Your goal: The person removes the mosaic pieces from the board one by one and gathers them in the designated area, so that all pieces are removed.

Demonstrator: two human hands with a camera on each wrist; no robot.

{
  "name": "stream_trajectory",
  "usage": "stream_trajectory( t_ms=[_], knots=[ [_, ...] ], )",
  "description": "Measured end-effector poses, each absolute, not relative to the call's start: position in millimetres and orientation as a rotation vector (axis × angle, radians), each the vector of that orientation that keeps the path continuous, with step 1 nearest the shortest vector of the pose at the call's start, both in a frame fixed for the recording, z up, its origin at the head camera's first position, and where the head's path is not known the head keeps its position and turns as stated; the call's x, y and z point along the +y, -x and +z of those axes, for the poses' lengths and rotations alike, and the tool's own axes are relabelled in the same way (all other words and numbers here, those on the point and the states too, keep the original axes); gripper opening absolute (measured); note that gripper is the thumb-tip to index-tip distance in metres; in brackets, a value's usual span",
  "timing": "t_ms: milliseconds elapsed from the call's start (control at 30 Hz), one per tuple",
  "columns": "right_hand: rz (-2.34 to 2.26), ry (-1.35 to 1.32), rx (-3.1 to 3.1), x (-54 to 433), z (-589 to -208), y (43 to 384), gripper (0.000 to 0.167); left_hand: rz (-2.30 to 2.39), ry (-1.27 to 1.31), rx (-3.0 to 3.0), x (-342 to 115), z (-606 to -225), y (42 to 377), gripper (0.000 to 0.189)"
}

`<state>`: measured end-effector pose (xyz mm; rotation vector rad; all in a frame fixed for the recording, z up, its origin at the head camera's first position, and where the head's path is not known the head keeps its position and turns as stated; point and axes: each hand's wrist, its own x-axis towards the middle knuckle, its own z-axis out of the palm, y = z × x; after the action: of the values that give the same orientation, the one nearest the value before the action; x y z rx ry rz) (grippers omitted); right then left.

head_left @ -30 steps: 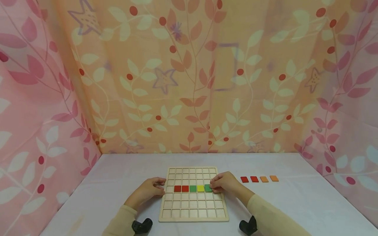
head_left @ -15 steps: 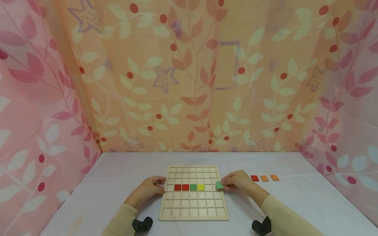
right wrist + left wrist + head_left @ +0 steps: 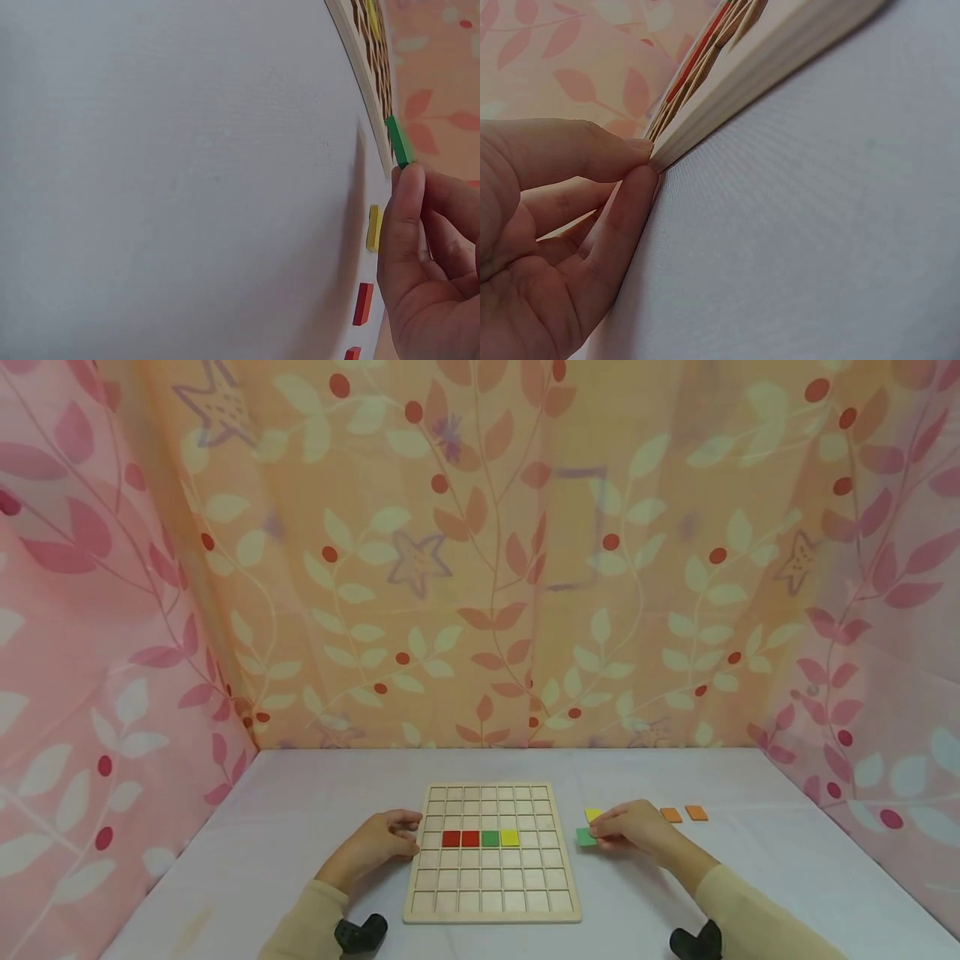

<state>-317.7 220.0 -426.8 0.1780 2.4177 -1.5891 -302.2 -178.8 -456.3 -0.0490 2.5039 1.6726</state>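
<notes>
A wooden grid board point(image 3: 491, 906) lies on the table, with red point(image 3: 461, 839), green point(image 3: 490, 839) and yellow point(image 3: 510, 838) tiles side by side in one row. My left hand point(image 3: 381, 843) holds the board's left edge; in the left wrist view its thumb and fingertips pinch the rim point(image 3: 727, 112). Just right of the board, my right hand point(image 3: 633, 828) pinches a green tile point(image 3: 585, 837) between thumb and fingers. Behind that tile a yellow tile point(image 3: 593, 815) shows partly past the fingers. Red tiles point(image 3: 363, 304) appear in the right wrist view, but the hand hides them in the head view.
Two orange tiles point(image 3: 684, 814) lie right of my right hand. White cloth covers the table point(image 3: 300, 785), and patterned curtains point(image 3: 495, 610) close off the back and both sides. A black wrist device point(image 3: 362, 934) sits at each sleeve.
My right hand has taken the green tile from the right end of the row and carried it rightward off the board. The left hand stays in place.
</notes>
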Motion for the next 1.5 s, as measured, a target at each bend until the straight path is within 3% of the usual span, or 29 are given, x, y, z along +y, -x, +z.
stream_trajectory(
  t_ms=[467,1500],
  knots=[
    [-1.699,-0.176,2.290,241,-433,318,0.028,1.666,-0.008,2.506,-179,-457,303,0.056],
    [-1.576,-0.310,2.404,242,-436,324,0.023,1.660,-0.001,2.520,-180,-458,303,0.055]
  ],
)
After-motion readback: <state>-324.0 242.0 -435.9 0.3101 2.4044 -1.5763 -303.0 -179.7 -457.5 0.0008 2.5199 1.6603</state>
